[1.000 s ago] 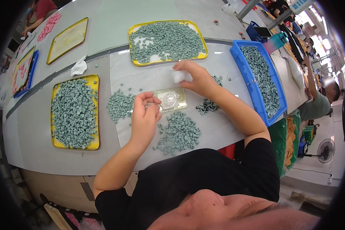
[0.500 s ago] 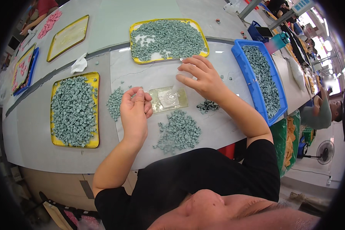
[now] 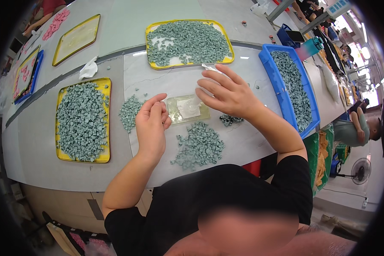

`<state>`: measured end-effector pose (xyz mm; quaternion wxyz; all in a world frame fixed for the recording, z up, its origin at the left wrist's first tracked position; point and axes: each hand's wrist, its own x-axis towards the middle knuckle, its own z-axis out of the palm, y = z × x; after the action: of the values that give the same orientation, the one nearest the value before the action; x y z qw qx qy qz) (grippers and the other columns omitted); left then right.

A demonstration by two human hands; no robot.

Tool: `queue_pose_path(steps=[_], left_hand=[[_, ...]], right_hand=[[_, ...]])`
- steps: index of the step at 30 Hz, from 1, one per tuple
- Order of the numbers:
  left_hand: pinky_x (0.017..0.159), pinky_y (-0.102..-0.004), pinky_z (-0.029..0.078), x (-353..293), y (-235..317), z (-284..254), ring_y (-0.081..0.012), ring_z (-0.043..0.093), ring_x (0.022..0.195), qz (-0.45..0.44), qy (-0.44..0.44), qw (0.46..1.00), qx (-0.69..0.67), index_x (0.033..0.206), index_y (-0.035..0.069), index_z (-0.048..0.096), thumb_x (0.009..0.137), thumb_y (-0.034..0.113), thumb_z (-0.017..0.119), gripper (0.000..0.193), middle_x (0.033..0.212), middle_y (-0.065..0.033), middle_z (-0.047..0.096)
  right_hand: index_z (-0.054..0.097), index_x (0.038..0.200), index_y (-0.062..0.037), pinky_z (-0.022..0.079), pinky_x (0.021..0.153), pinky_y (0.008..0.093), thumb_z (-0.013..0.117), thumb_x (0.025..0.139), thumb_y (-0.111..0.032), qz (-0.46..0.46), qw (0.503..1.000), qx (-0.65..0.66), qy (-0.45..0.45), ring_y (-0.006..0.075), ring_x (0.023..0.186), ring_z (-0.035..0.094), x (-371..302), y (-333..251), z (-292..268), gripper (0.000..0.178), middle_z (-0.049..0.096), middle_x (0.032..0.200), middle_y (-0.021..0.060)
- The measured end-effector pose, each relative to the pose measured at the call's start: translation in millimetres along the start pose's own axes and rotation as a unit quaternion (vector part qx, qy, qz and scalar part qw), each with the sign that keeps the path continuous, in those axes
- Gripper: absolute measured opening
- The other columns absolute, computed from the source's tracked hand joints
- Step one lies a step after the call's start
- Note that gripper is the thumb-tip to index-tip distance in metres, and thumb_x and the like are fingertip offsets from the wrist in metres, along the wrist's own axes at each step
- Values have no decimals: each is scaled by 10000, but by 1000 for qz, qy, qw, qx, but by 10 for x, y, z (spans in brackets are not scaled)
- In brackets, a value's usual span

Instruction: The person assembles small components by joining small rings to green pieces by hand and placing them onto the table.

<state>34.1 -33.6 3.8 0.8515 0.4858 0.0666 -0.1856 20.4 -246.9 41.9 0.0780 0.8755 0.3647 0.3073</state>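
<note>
My left hand [image 3: 152, 121] is closed in a pinch beside a small clear-yellowish pad [image 3: 202, 113]; whatever sits between its fingertips is too small to make out. Over the pad's far right corner, my right hand [image 3: 230, 91] curls with its fingers somewhat apart and its thumb hidden. A faint translucent shape shows under its fingertips, its kind unclear. On the pad lies a whitish patch [image 3: 187, 107]. Small grey-green pieces form a pile [image 3: 200, 145] on the near side and a smaller pile [image 3: 130, 112] by my left hand. Dark shiny pieces [image 3: 231, 120] lie below my right wrist.
Grey-green pieces fill a yellow-rimmed tray [image 3: 109, 128] at left, another yellow-rimmed tray [image 3: 175, 66] at the back, and a blue bin [image 3: 281, 91] at right. White tissue [image 3: 88, 69], a bottle [image 3: 310, 48] and a yellow-rimmed tray [image 3: 77, 40] stand farther off. Other people work nearby.
My right hand has come slightly lower and nearer the pad, covering more of the translucent shape. More white material shows behind its fingers. My left hand has barely shifted.
</note>
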Motion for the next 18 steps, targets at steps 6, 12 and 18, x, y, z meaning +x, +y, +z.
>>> queue_pose_path(steps=[6, 12, 18], left_hand=[[466, -187, 316, 0, -41, -21, -32, 355, 544, 29, -2, 1000, 0, 1099, -48, 436, 925, 75, 456, 214, 805, -49, 521], [475, -183, 333, 0, -26, -26, -33, 366, 550, 34, -21, 999, 5, 1070, -46, 454, 917, 94, 506, 214, 840, -77, 540], [503, -185, 347, -4, -13, -41, -47, 388, 569, 55, -2, 998, 24, 1060, -47, 489, 910, 86, 512, 202, 876, -76, 527]], right_hand=[[575, 925, -144, 399, 980, 395, 613, 725, -112, -11, 1000, -10, 4, 176, 1019, 563, 32, -19, -3, 206, 589, 1016, -7], [592, 928, -145, 396, 977, 393, 605, 717, -98, 15, 1000, 11, 4, 181, 1024, 553, 20, 8, -56, 217, 586, 1011, -7], [624, 943, -125, 420, 928, 391, 628, 661, -45, 89, 994, 63, -7, 195, 1020, 547, -26, 175, 68, 293, 588, 1021, -3]])
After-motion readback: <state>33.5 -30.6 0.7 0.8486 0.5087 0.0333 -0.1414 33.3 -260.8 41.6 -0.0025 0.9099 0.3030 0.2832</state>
